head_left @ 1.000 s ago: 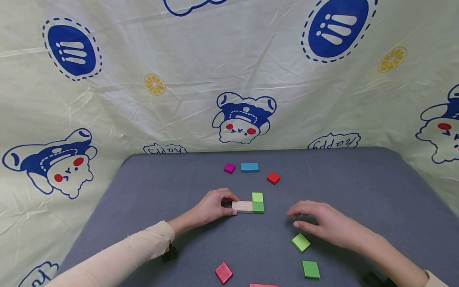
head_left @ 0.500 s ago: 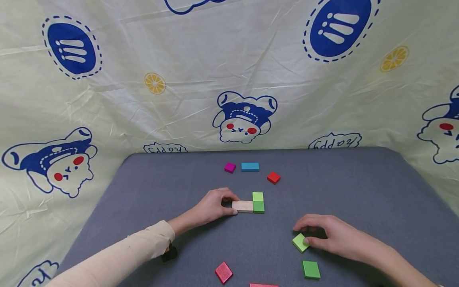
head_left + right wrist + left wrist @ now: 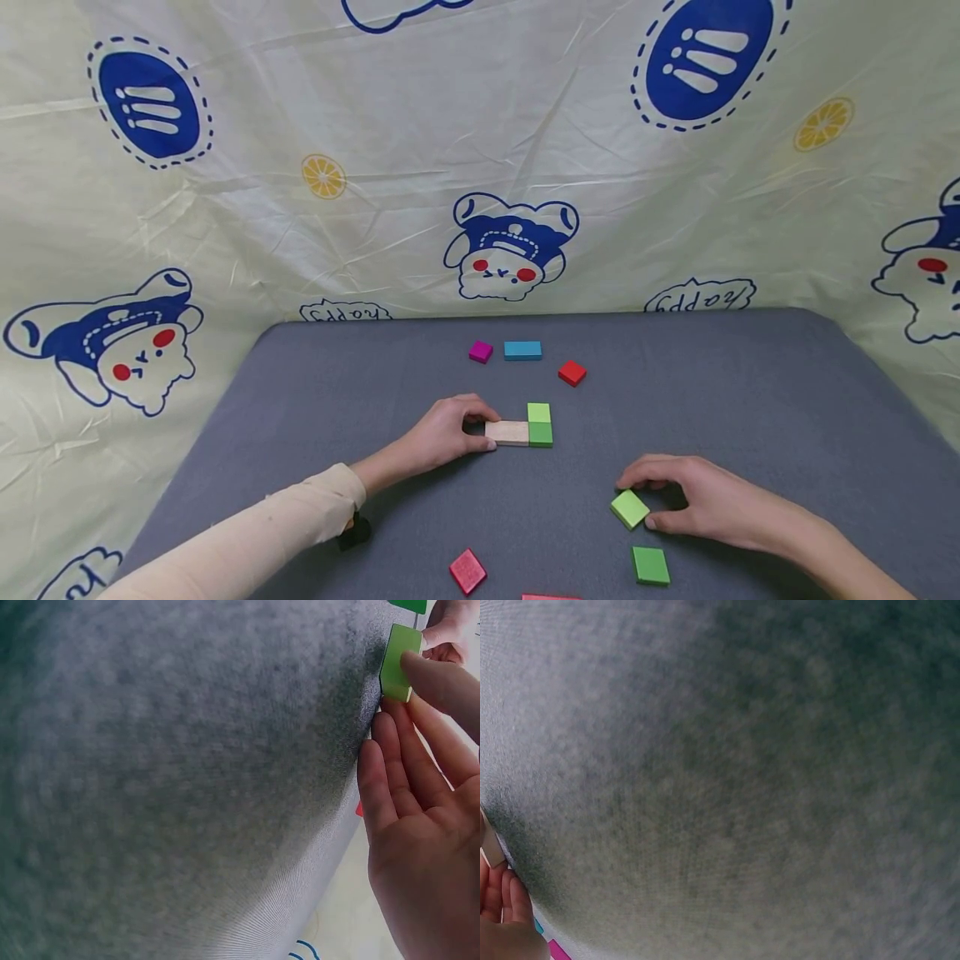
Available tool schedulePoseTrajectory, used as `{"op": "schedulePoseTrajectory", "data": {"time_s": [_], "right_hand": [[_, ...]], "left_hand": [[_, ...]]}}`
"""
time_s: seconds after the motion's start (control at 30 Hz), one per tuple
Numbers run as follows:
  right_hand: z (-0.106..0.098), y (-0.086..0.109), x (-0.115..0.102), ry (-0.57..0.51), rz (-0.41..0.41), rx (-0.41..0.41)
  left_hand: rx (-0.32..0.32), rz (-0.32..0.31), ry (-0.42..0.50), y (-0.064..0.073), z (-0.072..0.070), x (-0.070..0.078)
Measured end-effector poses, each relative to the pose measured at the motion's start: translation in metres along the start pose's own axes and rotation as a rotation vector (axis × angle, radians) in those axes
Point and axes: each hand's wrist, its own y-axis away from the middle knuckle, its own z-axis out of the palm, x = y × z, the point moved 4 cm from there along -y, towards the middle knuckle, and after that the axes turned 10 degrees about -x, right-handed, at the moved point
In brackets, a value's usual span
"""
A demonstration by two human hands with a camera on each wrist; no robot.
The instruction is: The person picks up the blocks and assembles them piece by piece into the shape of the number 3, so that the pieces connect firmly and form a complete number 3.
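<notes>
In the head view my left hand (image 3: 447, 429) holds the left end of a pale wooden block (image 3: 510, 432) between thumb and fingers. A green block (image 3: 541, 434) adjoins that block's right end, and a light green block (image 3: 538, 412) sits directly behind it. Further right, my right hand (image 3: 705, 500) pinches another light green block (image 3: 628, 508), lying turned at an angle, with thumb on the near side and fingers on the far side. The right wrist view shows the thumb and fingertips against this light green block (image 3: 399, 664). A green square block (image 3: 650, 566) lies just in front of it.
Behind the joined blocks lie a magenta block (image 3: 481, 352), a blue block (image 3: 522, 351) and a red block (image 3: 572, 372). Nearer me are a pinkish-red block (image 3: 468, 572) and a similar one (image 3: 551, 597) cut off by the frame. A printed sheet (image 3: 405, 100) hangs behind the grey table (image 3: 337, 367).
My right hand has come down and nearer to me, and its thumb and fingers now close on the turned light green block. The left hand has stayed on the wooden block.
</notes>
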Motion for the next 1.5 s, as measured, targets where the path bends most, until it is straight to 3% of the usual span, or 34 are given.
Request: {"op": "schedulePoseTrajectory", "data": {"time_s": [0.3, 0.63, 0.8, 1.17, 1.5], "right_hand": [[0.0, -0.003, -0.001, 0.072, -0.029, 0.048], [-0.003, -0.021, -0.012, 0.148, 0.09, 0.056], [-0.004, -0.034, -0.017, 0.15, 0.086, 0.065], [-0.001, -0.057, -0.024, 0.227, 0.068, 0.166], [0.002, -0.075, -0.027, 0.224, 0.174, 0.148]], "left_hand": [[0.002, 0.0, 0.0, 0.001, 0.0, 0.001], [-0.003, 0.001, 0.0, 0.0, 0.0, -0.001], [0.0, 0.013, -0.003, 0.0, 0.001, -0.002], [0.01, 0.024, -0.004, 0.001, -0.001, 0.001], [0.005, 0.024, 0.001, 0.001, -0.001, 0.001]]}}
